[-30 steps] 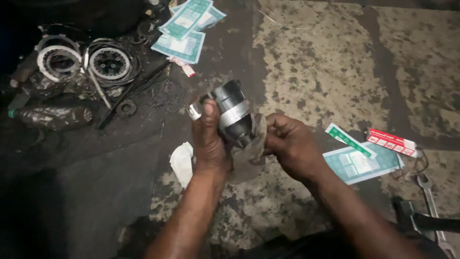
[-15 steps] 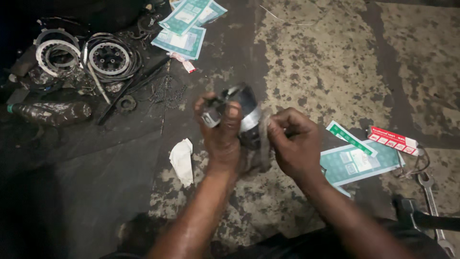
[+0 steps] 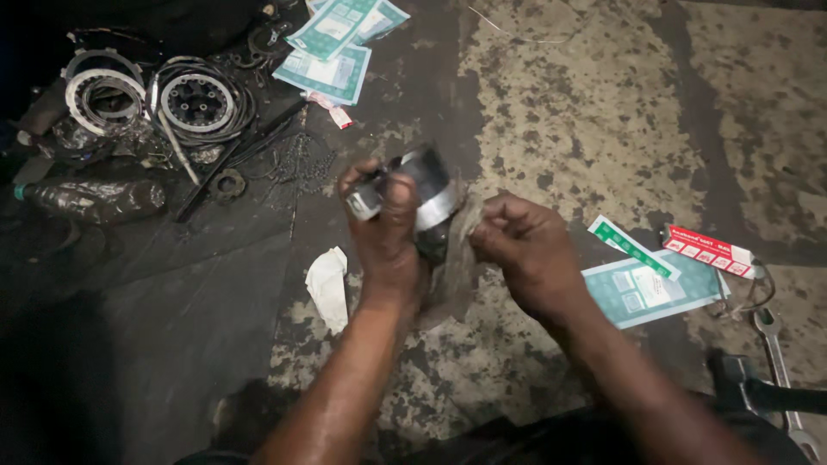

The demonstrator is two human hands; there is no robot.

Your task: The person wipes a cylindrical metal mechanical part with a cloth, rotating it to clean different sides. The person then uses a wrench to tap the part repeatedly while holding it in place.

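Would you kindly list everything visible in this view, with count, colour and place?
metal cylinder part: one, silver-grey, held mid-frame
rag: one, dirty grey, against the part
ring plates: several, silver and black, top left
bottle: one, dark, left
teal packets: several, top centre
teal packet: one, right
green strip: one, right
red-and-white box: one, right
white paper: one, crumpled, floor
spanner: one, silver, lower right
left hand: grips part
right hand: holds rag
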